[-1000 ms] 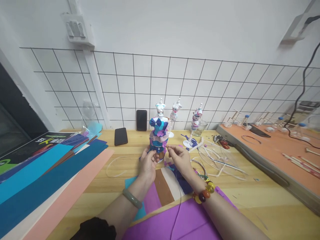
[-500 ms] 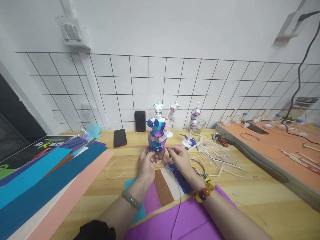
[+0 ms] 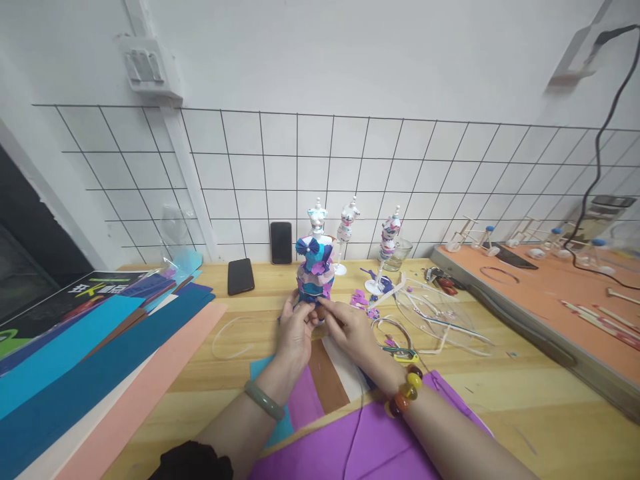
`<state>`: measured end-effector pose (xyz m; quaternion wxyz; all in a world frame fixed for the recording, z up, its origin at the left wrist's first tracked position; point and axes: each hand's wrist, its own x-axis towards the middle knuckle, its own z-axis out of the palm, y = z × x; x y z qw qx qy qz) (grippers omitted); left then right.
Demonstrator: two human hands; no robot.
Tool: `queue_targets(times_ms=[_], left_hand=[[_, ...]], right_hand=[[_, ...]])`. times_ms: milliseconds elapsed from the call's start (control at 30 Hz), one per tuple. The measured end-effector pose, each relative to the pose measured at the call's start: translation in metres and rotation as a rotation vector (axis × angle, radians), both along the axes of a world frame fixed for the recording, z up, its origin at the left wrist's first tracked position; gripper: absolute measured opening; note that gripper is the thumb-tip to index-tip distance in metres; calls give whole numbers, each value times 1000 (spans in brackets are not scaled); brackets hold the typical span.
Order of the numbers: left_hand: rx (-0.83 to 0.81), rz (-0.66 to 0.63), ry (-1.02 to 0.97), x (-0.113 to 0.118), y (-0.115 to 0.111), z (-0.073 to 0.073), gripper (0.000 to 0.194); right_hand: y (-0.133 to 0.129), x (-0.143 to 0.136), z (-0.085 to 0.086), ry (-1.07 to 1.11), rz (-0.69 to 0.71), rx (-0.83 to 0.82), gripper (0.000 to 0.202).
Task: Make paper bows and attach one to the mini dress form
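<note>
A miniature dress-form mannequin (image 3: 317, 220) stands upright at the middle of the table in a layered paper dress (image 3: 315, 268) of blue, pink and purple, with a dark blue bow (image 3: 307, 247) at the chest. My left hand (image 3: 296, 328) closes around the lower left of the dress. At the front of its skirt, my right hand (image 3: 349, 328) has thumb and finger pinched together, touching the paper. Whatever sits between those fingertips is too small to make out. A thin cord (image 3: 356, 427) runs down from beneath my right hand over a purple sheet (image 3: 320, 460).
Coloured paper strips (image 3: 115, 353) cover the left side. Two phones, one a black phone (image 3: 241, 276), lie and lean at the back. Two more mannequins, including a right one (image 3: 390, 235), stand behind. Scissors (image 3: 400, 353), purple scraps (image 3: 359, 299) and clear plastic (image 3: 440, 313) lie to the right.
My right hand has moved left and slightly down, from beside the dress to the front of its skirt. Purple scraps and the scissors now show more fully. My left hand keeps its hold.
</note>
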<state>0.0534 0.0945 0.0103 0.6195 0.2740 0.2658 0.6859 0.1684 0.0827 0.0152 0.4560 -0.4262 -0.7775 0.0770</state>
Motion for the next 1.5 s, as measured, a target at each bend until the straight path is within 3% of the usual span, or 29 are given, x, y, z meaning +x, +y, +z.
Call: queue_targets(times_ms=[200, 533, 600, 800, 1000, 1233, 1500], left_hand=[[-9, -6, 8, 0, 0, 1, 39], [-35, 15, 18, 2, 1, 1, 41], [-35, 17, 20, 2, 1, 1, 41], [-22, 11, 19, 0, 3, -2, 44], [-17, 3, 1, -1, 5, -3, 39], [-24, -2, -13, -2, 4, -3, 43], [-86, 43, 15, -4, 5, -1, 50]], right_hand=[[1, 1, -1, -272, -90, 42, 37], [5, 3, -5, -311, -90, 51, 38], [6, 4, -5, -253, -62, 20, 39], [7, -3, -2, 261, 122, -185, 31], [9, -6, -1, 548, 114, -376, 27], [12, 1, 6, 645, 12, -368, 21], [13, 1, 12, 748, 1, -365, 16]])
